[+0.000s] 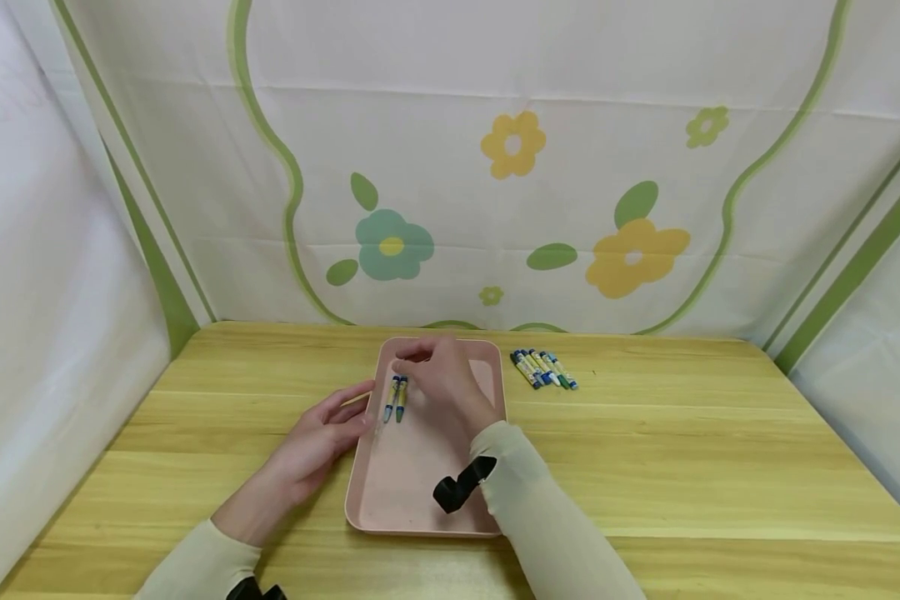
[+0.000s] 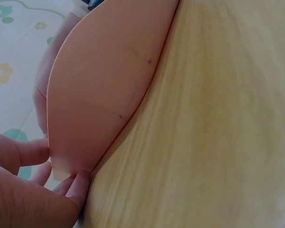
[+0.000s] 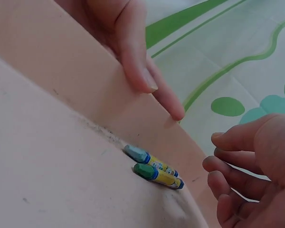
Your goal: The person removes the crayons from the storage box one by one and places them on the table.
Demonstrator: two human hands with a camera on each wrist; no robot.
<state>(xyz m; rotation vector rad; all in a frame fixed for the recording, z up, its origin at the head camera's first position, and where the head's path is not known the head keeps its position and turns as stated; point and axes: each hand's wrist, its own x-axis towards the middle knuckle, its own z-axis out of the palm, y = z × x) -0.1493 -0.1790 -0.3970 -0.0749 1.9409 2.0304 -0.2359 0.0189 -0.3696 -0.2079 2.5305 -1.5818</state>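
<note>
Two crayons in yellow-and-blue wrappers, one light blue (image 3: 137, 153) and one green (image 3: 145, 171), lie side by side in the pink tray (image 1: 412, 500), near its far left corner. My left hand (image 1: 322, 437) holds the tray's left wall; in the right wrist view its thumb (image 3: 137, 61) laps over the rim while a finger shows outside. Above the far end of the tray is my right hand (image 1: 446, 379), just beyond the two crayons. Its fingers (image 3: 240, 178) are loosely bent, with nothing visible between them and the thumb.
Several more crayons (image 1: 543, 369) lie in a slanted row on the wooden table (image 1: 682, 450), right of the tray's far end. A white flower-printed cloth (image 1: 450, 183) hangs behind the table, with more cloth along both sides.
</note>
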